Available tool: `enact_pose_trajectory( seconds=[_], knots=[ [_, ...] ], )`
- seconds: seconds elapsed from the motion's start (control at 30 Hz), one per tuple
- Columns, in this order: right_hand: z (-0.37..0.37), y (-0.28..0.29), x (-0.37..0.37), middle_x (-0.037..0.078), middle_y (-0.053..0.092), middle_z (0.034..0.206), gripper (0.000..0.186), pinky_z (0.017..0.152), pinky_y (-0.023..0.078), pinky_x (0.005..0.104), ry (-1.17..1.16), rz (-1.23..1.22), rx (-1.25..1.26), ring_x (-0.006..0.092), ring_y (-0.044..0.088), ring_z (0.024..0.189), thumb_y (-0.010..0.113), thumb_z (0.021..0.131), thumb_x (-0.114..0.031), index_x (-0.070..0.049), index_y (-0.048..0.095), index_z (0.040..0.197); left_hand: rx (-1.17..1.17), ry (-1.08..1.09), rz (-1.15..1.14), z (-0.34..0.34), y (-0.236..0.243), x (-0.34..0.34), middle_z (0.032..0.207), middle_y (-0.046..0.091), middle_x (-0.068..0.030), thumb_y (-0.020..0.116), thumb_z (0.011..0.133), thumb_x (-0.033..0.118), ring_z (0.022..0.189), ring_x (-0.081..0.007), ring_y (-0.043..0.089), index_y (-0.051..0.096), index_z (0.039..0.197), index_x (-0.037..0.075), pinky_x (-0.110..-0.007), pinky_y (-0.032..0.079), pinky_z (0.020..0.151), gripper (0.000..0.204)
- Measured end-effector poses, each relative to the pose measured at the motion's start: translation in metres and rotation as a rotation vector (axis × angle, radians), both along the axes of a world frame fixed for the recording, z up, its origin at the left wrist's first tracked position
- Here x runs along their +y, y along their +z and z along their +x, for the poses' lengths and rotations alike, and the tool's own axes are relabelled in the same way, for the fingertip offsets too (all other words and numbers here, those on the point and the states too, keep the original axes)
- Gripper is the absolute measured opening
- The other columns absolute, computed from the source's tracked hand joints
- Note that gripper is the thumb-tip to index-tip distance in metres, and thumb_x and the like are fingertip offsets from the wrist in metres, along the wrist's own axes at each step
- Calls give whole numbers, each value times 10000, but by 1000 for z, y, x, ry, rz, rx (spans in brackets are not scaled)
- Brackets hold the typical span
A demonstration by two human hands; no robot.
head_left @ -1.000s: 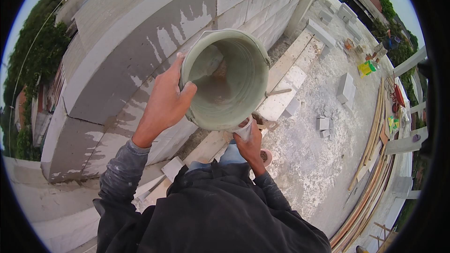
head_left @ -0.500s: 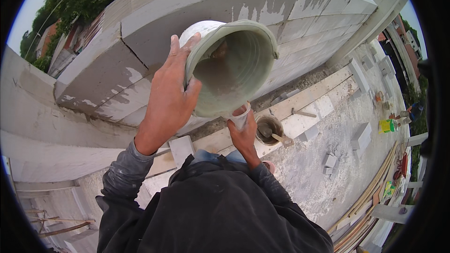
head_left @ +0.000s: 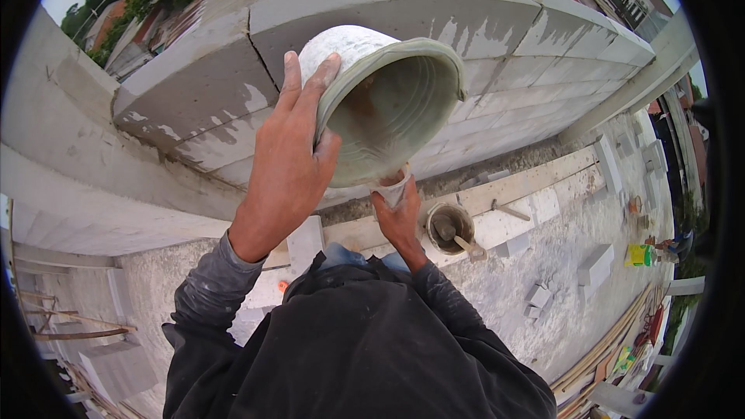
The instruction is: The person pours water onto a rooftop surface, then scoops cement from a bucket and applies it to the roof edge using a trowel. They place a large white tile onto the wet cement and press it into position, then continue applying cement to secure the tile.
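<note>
My left hand [head_left: 289, 159] grips the side of a pale bucket [head_left: 347, 41], thumb at the rim and fingers spread on the outer wall. The bucket is tipped, its mouth turned toward me, and murky water lies inside near its lower lip. Just beneath that lip my right hand [head_left: 400, 223] is closed around a small translucent plastic cup [head_left: 394, 191]. Cloudy liquid shows at the cup's mouth, where it meets the bucket's rim.
A light grey block wall [head_left: 372, 19] with wet streaks stands in front of me. Below, a mortar bucket [head_left: 469, 221] with a wooden-handled tool sits beside a hammer [head_left: 510, 210] on planks. Loose blocks [head_left: 596, 265] and long wooden strips [head_left: 609, 341] lie to the right.
The bucket is tipped further down, and the water has shifted toward its lower lip. The cup stays under the rim. My view has swung slightly left.
</note>
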State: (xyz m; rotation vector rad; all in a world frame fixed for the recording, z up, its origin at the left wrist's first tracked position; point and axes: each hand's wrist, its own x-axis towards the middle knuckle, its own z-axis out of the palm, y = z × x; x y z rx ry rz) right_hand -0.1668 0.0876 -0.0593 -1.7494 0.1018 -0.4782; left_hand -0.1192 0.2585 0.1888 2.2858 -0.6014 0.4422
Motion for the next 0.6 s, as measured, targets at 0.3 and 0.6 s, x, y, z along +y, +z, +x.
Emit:
enact_pose_trajectory(
  seconds=[0.3, 0.6],
  knots=[
    [10, -8, -28, 191, 715, 1216, 636, 963, 536, 391, 58, -55, -26, 309, 716, 1106, 802, 802, -33, 9, 543, 1382, 8, 118, -28, 4, -12, -3, 1497, 507, -382, 569, 852, -19, 1318, -479, 604, 508, 1514, 9, -451, 465, 1101, 665],
    [37, -50, -106, 187, 694, 1261, 768, 1031, 537, 411, 144, 11, 70, 304, 694, 1186, 815, 753, 33, 1, 503, 1454, 694, 606, -764, -52, -99, 15, 1230, 653, -147, 561, 965, 77, 1071, -264, 668, 541, 1354, -40, -385, 532, 973, 407]
  ],
)
